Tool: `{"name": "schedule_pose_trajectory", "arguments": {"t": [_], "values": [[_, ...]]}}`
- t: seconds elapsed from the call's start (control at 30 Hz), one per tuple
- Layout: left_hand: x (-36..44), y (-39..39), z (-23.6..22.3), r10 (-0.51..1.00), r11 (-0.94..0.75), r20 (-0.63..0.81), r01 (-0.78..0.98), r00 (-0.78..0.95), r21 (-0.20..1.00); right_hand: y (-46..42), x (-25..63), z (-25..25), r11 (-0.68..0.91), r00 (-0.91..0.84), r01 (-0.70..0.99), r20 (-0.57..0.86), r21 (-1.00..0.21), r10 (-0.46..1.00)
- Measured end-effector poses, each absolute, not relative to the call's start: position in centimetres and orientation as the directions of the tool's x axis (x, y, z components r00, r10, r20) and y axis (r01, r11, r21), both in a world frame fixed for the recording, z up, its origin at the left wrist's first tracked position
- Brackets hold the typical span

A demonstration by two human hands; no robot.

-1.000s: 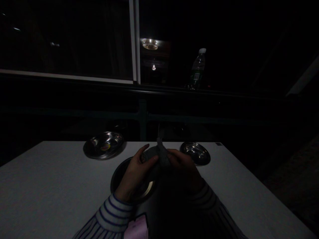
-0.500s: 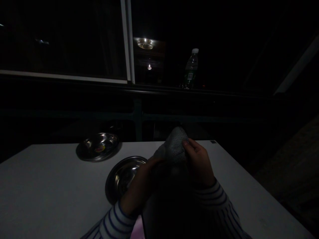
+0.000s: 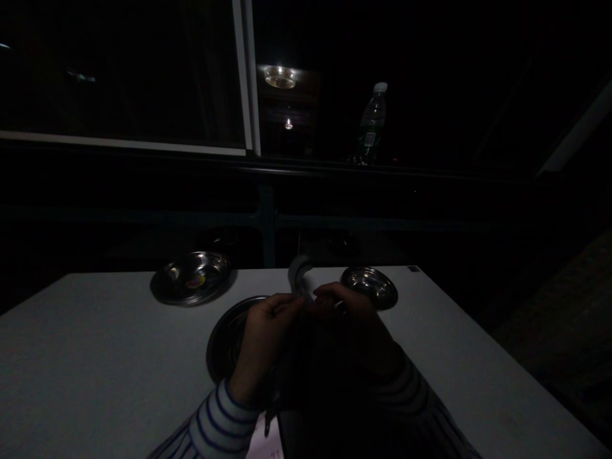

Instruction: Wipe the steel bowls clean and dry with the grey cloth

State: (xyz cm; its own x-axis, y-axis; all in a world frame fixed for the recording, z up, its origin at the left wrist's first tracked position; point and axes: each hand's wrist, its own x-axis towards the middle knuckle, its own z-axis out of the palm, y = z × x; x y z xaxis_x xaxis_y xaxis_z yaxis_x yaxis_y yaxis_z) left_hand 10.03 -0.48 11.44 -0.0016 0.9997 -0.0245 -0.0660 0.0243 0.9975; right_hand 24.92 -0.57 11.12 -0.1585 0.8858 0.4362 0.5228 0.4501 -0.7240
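Thin grey curved material (image 3: 300, 275), blurred, arched up between your two hands above white table (image 3: 119, 357). Your left hand (image 3: 268, 328) pinched its lower end; your right hand (image 3: 356, 312) curled close, hold lost in shadow, impossible to tell. Counted: one grey piece, one round steel bowl (image 3: 224, 341) by left wrist, one small steel dish (image 3: 370, 287), one white-capped clear bottle (image 3: 373, 121).
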Motion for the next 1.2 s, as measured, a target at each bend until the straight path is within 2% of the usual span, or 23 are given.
{"name": "schedule_pose_trajectory", "arguments": {"t": [0.1,0.17,0.27,0.37,0.57,0.7,0.87,0.93,1.07,1.2], "values": [[9.9,-0.4,11.4,0.999,0.025,-0.023,-0.056,0.028,0.998,-1.0,24.3,11.0,0.536,-0.282,0.540,0.460,-0.649,0.842],[9.6,-0.2,11.2,1.000,0.005,-0.005,-0.011,0.027,1.000,-1.0,24.2,11.0,0.513,-0.285,0.534,0.428,-0.672,0.858],[8.9,0.3,11.0,1.000,0.000,-0.001,0.045,0.019,0.999,-0.5,24.6,11.0,0.398,-0.195,0.498,0.348,-0.770,0.917],[7.7,0.8,11.0,0.999,0.034,-0.034,0.014,0.021,0.999,0.2,25.6,11.3,0.296,-0.077,0.459,0.295,-0.838,0.953],[5.2,1.8,11.6,0.979,0.046,-0.058,-0.067,-0.195,0.997,0.9,28.6,12.0,0.347,0.079,0.478,0.433,-0.807,0.898],[4.0,1.7,12.2,0.987,0.034,-0.050,-0.106,-0.154,0.994,1.0,30.2,12.0,0.274,0.114,0.466,0.364,-0.841,0.924],[3.2,2.0,12.1,0.998,-0.028,0.042,0.243,-0.055,0.970,1.3,31.4,11.5,0.327,0.069,0.646,0.479,-0.690,0.875],[3.0,2.3,11.9,0.994,-0.079,0.101,0.345,-0.049,0.935,1.5,31.8,11.3,0.336,0.056,0.660,0.490,-0.672,0.870],[2.7,2.9,11.3,0.987,-0.125,0.156,0.427,-0.039,0.895,1.1,32.0,11.7,0.329,0.035,0.522,0.405,-0.787,0.914],[3.1,3.1,10.7,0.952,-0.174,0.287,0.578,-0.109,0.797,0.5,30.8,12.6,0.202,0.060,0.297,0.229,-0.934,0.972]]}}
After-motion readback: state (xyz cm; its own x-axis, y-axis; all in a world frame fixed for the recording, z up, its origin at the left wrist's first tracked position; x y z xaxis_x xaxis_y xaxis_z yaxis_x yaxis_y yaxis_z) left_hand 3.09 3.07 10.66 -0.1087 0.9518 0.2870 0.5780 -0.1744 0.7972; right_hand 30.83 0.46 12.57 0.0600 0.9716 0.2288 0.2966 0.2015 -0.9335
